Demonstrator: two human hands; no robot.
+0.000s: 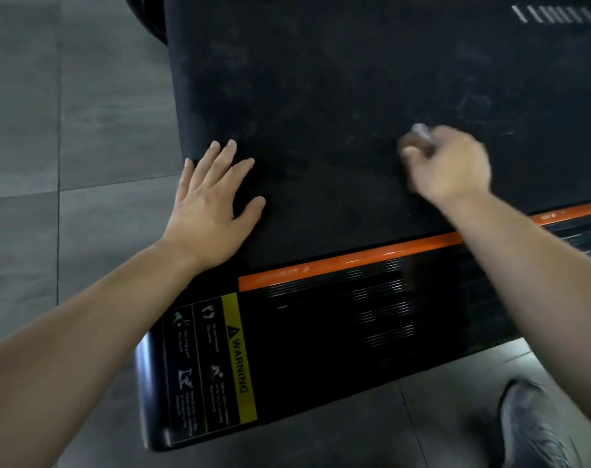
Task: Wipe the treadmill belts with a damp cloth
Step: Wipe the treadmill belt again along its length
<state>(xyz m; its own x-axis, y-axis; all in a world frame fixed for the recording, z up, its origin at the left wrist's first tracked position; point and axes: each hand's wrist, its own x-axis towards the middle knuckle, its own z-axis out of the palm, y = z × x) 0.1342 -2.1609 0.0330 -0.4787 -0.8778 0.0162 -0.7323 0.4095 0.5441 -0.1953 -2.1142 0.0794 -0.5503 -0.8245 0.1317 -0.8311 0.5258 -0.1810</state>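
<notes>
The left hand (210,204) lay flat on the treadmill belt (338,96), fingers spread, palm down near the belt's left edge. The right hand (447,163), blurred, was curled closed over the belt further right, well apart from the left, with a small pale grey piece (421,130) showing at its fingertips; whether that was the cloth could not be told, and no more of it was visible. The belt was black and dull, with faint pale smears across its surface. Along its near end ran an orange strip (355,260), and below that a ribbed black end cover (338,332) carrying a yellow warning label (239,359). The treadmill stood on a grey tiled floor (68,113). A grey shoe (530,430) showed at the lower right on the floor.
</notes>
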